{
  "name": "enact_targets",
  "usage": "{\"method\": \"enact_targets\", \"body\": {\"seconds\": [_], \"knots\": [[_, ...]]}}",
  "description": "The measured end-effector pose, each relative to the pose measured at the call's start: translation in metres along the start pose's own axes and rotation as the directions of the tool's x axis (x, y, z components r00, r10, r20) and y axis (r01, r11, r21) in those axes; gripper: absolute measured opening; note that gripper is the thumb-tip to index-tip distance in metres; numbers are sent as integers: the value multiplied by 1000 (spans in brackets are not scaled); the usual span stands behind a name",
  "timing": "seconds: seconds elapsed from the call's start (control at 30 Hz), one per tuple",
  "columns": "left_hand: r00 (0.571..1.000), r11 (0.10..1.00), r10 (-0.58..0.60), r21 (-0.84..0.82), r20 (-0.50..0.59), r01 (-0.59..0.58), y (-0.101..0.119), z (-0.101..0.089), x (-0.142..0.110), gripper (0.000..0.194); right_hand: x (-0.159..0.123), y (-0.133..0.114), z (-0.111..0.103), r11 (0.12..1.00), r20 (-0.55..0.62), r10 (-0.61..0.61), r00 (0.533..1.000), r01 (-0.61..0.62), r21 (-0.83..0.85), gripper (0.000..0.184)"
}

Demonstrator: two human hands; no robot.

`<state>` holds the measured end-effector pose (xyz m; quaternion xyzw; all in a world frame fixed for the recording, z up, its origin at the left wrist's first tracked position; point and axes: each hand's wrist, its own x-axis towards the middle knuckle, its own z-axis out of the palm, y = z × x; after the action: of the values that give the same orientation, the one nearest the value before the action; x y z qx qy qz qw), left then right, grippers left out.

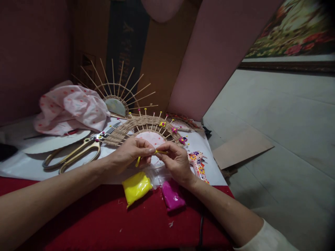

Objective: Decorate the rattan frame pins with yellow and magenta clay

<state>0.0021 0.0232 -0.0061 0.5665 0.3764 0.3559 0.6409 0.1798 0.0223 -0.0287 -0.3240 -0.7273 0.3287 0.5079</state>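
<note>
Pinching yellow clay point(161, 152) with our left hand point(132, 153) and right hand point(177, 163), we face the woven frame point(121, 131) just beyond them; three flowers point(162, 124) dot it past the right, none past the left, so decoration looks partial.

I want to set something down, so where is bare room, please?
The red cloth has bare room below the yellow packet and magenta packet, left of the black cable, save small scraps. Crowded: the white sheet around scissors and woven piece.

"How does the woven arch point(125, 128) look?"
"Rough, matt, like twine."
"Left of it?"
"Smooth metal scissors point(91, 140), soft crumpled spotted cloth point(74, 108)."
"In front of it?"
"Glossy plastic packets point(136, 188), matt red cloth point(99, 223)."
</note>
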Motion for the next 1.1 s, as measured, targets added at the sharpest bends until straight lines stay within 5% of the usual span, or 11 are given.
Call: {"method": "enact_targets", "body": {"seconds": [0.33, 0.6, 0.87, 1.1], "knots": [[997, 993, 69, 97, 19, -70, -2, 0, 2, 27, 1, -8, -2, 979, 1, -83, 997, 82, -184, 2], [997, 984, 70, 165, -33, -64, 5, 1, -1, 31, -1, -5, -1, 991, 7, 6, 1000, -5, -130, 10], [998, 998, 54, 31, 35, -55, -4, -3, 5, 24, 0, -7, -2, 982, -9, -33, 999, 31, -184, 6], [995, 993, 82, 80, 50, -86, -3, -3, 3, 28, 1, -8, -3, 972, -1, -55, 998, 54, -229, 6]]}}
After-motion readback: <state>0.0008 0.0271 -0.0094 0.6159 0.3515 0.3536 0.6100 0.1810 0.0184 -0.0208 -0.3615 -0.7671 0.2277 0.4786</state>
